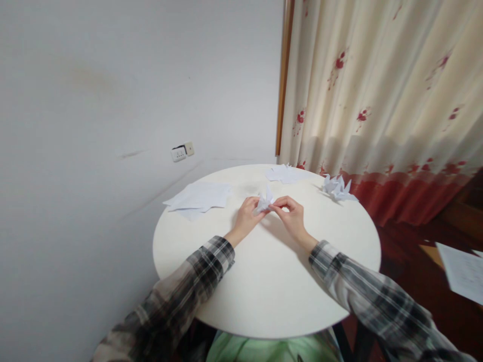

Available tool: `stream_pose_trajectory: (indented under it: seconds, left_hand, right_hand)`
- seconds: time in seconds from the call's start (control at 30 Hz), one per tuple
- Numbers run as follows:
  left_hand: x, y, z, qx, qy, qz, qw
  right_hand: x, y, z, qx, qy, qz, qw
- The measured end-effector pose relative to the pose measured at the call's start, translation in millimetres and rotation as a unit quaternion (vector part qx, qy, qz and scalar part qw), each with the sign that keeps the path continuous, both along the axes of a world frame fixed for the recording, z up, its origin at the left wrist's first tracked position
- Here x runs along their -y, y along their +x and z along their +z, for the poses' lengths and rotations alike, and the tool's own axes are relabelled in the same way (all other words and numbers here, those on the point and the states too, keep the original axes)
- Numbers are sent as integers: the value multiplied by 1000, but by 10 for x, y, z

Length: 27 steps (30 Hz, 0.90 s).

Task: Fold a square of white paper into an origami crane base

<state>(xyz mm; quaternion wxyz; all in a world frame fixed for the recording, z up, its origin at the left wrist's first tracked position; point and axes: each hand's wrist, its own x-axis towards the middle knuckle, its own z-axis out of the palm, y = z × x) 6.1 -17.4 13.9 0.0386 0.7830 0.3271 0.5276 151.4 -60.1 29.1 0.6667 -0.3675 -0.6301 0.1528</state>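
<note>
A small folded white paper figure (pixel 264 201) is held just above the round white table (pixel 264 281), near its middle. My left hand (pixel 247 216) grips the figure from the left with curled fingers. My right hand (pixel 290 213) pinches its right tip between thumb and fingers. Both arms wear checked sleeves and reach in from the near edge.
A stack of white sheets (pixel 199 198) lies at the table's back left. More folded paper (pixel 285 173) rests at the back, and finished paper figures (pixel 337 188) at the back right. A grey wall stands left, a flowered curtain (pixel 377 100) right, a sheet (pixel 462 271) on dark furniture.
</note>
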Motion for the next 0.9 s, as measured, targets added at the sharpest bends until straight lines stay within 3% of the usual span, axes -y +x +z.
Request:
stream_pose_trajectory:
  seconds: [0.3, 0.53, 0.7, 0.9]
  left_hand:
    - [-16, -13, -13, 6, -36, 1, 999]
    - [-140, 1, -94, 185, -197, -59, 961]
    - [-168, 7, -52, 281, -209, -94, 932]
    - [-142, -6, -4, 308, -216, -93, 922]
  right_hand:
    - [-65, 61, 3, 11, 1, -87, 996]
    - [-268, 175, -150, 11, -56, -66, 996]
    - [-336, 156, -271, 70, -101, -58, 991]
    - [-287, 114, -251, 119, -100, -51, 987]
